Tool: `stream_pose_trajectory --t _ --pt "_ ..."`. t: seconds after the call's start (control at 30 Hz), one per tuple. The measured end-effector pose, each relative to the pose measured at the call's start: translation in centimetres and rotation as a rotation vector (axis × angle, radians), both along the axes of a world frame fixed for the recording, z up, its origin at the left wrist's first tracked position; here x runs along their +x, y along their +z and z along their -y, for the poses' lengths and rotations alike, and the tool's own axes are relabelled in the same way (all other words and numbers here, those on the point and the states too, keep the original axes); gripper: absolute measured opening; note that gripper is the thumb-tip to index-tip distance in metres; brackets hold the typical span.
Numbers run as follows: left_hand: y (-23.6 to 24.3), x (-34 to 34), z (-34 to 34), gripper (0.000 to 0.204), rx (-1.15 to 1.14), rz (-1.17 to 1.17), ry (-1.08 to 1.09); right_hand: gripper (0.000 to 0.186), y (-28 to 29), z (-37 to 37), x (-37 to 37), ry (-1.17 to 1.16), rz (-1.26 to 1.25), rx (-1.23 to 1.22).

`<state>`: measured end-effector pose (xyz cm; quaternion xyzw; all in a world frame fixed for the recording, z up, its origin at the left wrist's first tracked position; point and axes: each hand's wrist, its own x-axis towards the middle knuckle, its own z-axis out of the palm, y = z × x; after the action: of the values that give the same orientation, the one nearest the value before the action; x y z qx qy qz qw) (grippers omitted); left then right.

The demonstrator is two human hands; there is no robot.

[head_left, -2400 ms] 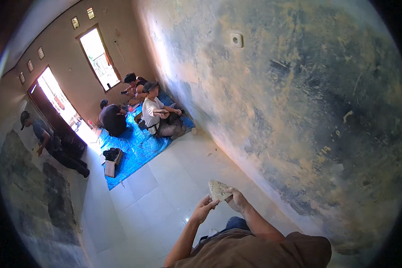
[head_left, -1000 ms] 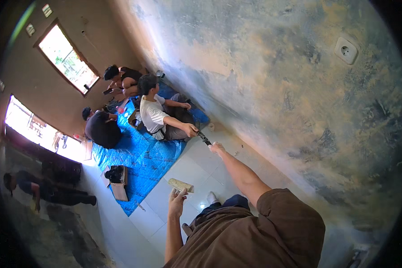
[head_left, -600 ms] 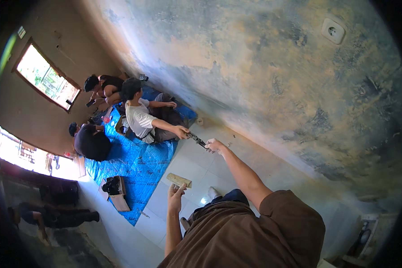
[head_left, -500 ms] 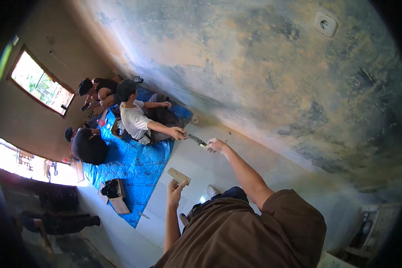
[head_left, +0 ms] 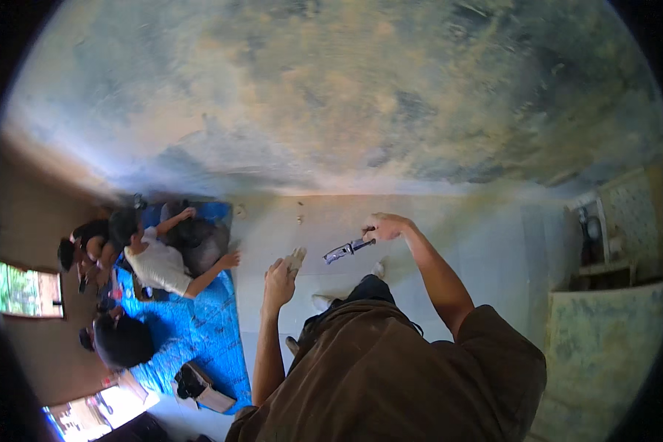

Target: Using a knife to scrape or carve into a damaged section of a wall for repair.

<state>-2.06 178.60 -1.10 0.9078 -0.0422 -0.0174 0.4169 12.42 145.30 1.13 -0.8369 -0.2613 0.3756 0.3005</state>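
My right hand is raised in front of me and grips a metal scraper-like tool whose blade points to the left. My left hand is lifted beside it and holds a small pale block, perhaps a sanding pad. The two hands are a short way apart above the pale tiled floor, close to the foot of a stained blue-grey wall. My brown shirt fills the lower middle of the view.
Several people sit on a blue tarp at the left; one in a white shirt props a hand on the floor. A bag and box lie on the tarp. A window is far left, furniture at right.
The view has swung right along the wall. The person in white, who was reaching toward my right hand, has drawn the arm back. I now hold the tool in front of me.
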Motion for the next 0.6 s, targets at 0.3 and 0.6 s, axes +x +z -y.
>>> stream_pose_trajectory --t 0.3,0.6 --pt "0.3 8.3 12.7 0.020 -0.098 -0.027 -0.412 0.018 6.4 11.9 0.0 -0.014 -0.320 0.376" --pt "4.5 9.9 23.5 0.034 -0.425 -0.423 -0.784 0.019 5.4 22.8 0.4 -0.061 -0.476 0.578"
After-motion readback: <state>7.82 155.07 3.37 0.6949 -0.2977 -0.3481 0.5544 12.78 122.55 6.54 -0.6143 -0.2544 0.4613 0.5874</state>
